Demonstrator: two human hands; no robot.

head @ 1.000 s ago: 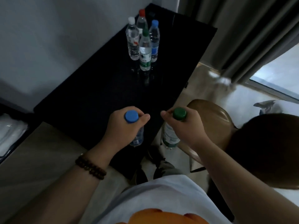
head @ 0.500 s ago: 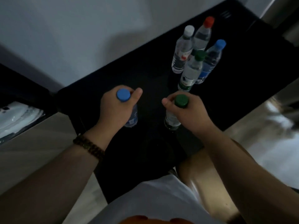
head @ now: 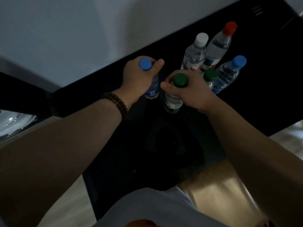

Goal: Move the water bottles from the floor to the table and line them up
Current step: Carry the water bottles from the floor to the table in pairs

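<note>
My left hand [head: 139,79] grips a blue-capped water bottle [head: 152,90] by its neck, upright over the black table [head: 262,112]. My right hand [head: 195,90] holds a green-capped bottle [head: 173,102] the same way, close to the right of the first. Just beyond my right hand a cluster of bottles stands on the table: a white-capped bottle [head: 195,53], a red-capped bottle [head: 219,45], a second blue-capped bottle [head: 229,72] and a second green-capped bottle [head: 210,75], partly hidden by my hand. Whether the held bottles touch the tabletop I cannot tell.
A pale wall [head: 82,30] runs along the table's far edge. A tan chair seat [head: 221,194] sits at the lower right beside my body. Something white and crumpled [head: 14,122] lies at the left on a dark surface. Light floor [head: 65,202] shows below left.
Both hands have carried their bottles forward over the table and now sit right next to the standing cluster. The view has swung closer to the table.
</note>
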